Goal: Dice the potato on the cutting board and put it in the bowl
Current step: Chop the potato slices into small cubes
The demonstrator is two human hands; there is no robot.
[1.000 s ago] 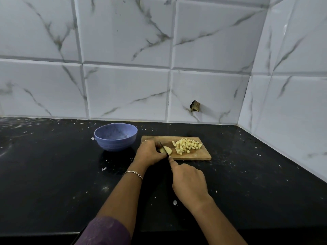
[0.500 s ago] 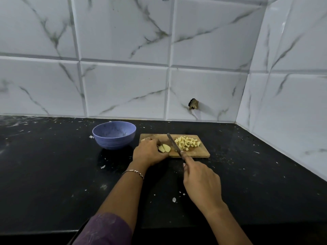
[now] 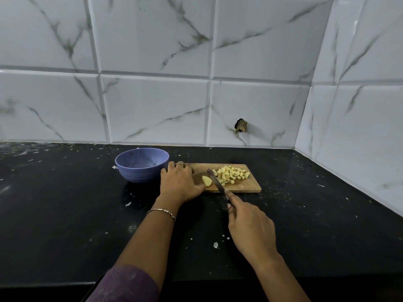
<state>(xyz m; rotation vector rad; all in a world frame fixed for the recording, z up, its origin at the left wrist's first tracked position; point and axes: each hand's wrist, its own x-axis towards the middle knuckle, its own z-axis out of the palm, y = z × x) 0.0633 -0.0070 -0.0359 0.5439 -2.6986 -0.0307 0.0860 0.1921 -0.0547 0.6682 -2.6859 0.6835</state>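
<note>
— Where is the potato piece (image 3: 207, 181)?
— On the cutting board (image 3: 246, 187), pinched under the left hand's (image 3: 180, 184) fingertips. The diced pile (image 3: 232, 175) lies right of that hand, past the knife (image 3: 217, 184).
— And the right hand (image 3: 250, 227)?
— It grips the knife's handle. The bowl (image 3: 141, 165) stands on the surface (image 3: 65, 203), just left of the left hand.

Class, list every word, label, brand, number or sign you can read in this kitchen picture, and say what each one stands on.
None: no writing shows on the bowl, the cutting board, the knife, the wall tiles or the black counter.
</note>
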